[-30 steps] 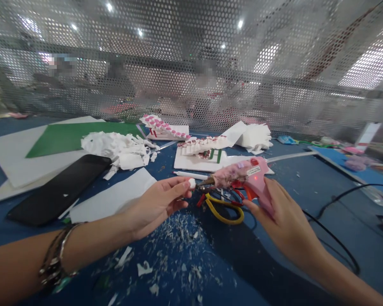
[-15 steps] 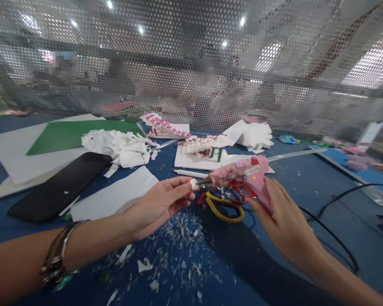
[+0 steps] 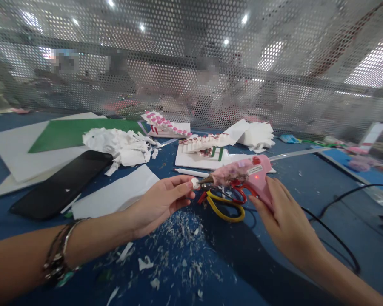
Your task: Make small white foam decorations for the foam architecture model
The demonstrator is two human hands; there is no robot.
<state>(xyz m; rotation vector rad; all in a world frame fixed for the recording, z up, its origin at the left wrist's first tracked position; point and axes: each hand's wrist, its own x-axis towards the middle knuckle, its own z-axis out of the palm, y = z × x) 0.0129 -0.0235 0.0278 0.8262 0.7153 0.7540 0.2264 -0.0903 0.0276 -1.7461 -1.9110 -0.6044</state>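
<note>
Between the thumb and fingers of my left hand (image 3: 166,202) is a small white disc-like piece (image 3: 195,183). My right hand (image 3: 285,216) grips the handle of a pink hot glue gun (image 3: 253,172), which has a lit orange light and a clear glue stick (image 3: 301,153) out of its back. The gun's nozzle meets the white piece, or comes very close to it. Below the gun lie scissors with yellow handles (image 3: 226,212), partly covered. Just behind, a white stepped foam model (image 3: 207,144) with dark red edging stands on a white board (image 3: 191,159).
A second model with pink dots (image 3: 166,125) stands farther back. On the left are a black phone (image 3: 64,182), torn white scraps (image 3: 121,146) and a green sheet (image 3: 73,131). White shavings (image 3: 178,250) litter the blue table. A black cord (image 3: 338,246) curves at right, before a perforated metal screen (image 3: 178,55).
The view has shifted very slightly. Both hands, the glue gun and the white piece keep nearly the same positions.
</note>
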